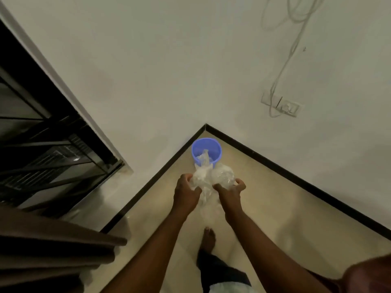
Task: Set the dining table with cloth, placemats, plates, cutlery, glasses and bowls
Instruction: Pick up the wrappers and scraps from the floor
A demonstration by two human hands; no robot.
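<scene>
Fingers of your left hand (186, 192) and right hand (229, 192) are curled tight around one bundle of clear plastic wrapping (211, 178), each hand gripping its own side. The bundle sits between the two hands, bunched and crumpled, with a loose tail hanging below them. You hold it just above and in front of a blue bin (207, 152) that stands on the floor (264, 199) in the corner where the two walls meet. More clear plastic already lies inside the bin.

No table, cloth, placemat, plate, cutlery, glass or bowl is in view. Judge the current step as disposal of packaging, a side job within the table setting, with progress on the table itself impossible to assess from this position.

The next move calls for carrying the bundle forward until it is over the bin mouth, then releasing both hands together. Compress the bundle first; springy plastic may otherwise spill over the rim. Mind your bare foot (209, 240) near the bin.
</scene>
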